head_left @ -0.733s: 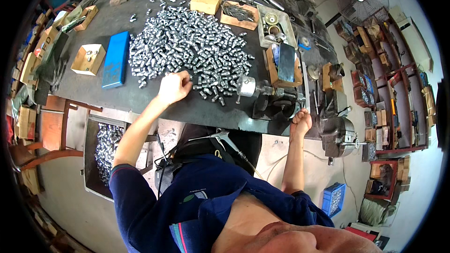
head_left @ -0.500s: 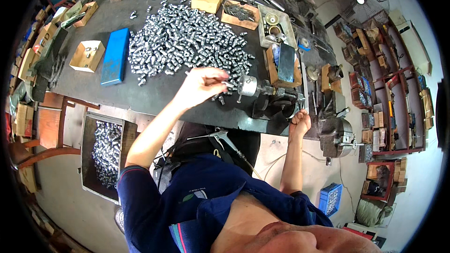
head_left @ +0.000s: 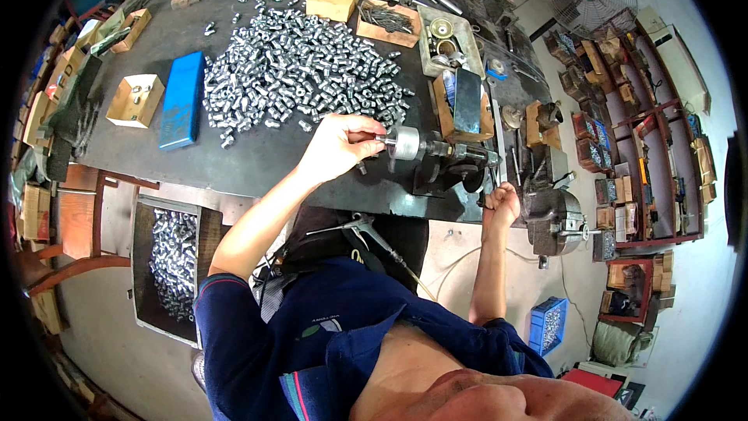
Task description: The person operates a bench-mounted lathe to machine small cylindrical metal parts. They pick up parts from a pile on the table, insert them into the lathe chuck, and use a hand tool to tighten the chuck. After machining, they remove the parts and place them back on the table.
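Observation:
My left hand pinches a small metal fitting at the face of a round silver chuck; the fingers partly cover the fitting. The chuck belongs to a small dark bench spindle near the table's front edge. At the spindle's right end, my right hand is closed round a thin dark lever, most of it hidden by the fingers. A wide heap of shiny metal fittings lies on the table beyond my left hand.
A blue box and a small open carton lie left of the heap. Behind the spindle, a phone rests on a wooden box. To the right stands a bench vise. A bin of fittings sits below the table at left.
My left hand has moved right, bringing the fitting up against the chuck face. My right hand stays on the lever. The whole view has shifted slightly.

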{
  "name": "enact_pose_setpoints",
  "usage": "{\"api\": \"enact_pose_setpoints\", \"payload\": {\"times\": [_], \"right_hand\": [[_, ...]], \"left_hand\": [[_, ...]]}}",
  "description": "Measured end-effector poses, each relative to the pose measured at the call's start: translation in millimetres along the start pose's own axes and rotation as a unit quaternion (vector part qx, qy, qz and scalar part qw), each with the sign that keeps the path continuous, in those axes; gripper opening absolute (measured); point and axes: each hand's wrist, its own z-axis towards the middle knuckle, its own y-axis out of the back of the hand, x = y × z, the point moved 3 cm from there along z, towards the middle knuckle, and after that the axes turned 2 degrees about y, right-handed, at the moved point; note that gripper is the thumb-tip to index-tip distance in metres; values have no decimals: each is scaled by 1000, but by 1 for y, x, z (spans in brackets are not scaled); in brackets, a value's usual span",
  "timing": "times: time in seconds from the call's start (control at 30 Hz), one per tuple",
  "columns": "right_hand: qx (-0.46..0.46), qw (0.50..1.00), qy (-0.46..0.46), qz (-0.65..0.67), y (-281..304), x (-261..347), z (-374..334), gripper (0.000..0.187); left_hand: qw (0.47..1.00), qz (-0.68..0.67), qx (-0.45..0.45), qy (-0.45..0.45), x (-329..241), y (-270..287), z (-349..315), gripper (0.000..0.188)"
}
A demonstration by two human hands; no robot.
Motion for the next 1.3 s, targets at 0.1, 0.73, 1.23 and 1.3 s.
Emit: {"api": "enact_pose_setpoints", "payload": {"times": [0.1, 0.73, 1.23, 1.3], "right_hand": [[67, 997, -5, -40, -15, 30, 1, 10], [-82, 975, 1, -207, -15, -40, 60, 14], [9, 998, -63, 7, 3, -2, 14, 11], [-17, 996, -85, -13, 6, -22, 28, 11]], "left_hand": [[995, 100, 0, -20, -4, 1, -1, 16], [955, 220, -7, -200, -19, -6, 1, 15], [997, 70, 14, -38, 3, -6, 7, 13], [999, 45, 21, -9, 4, -5, 7, 12]]}}
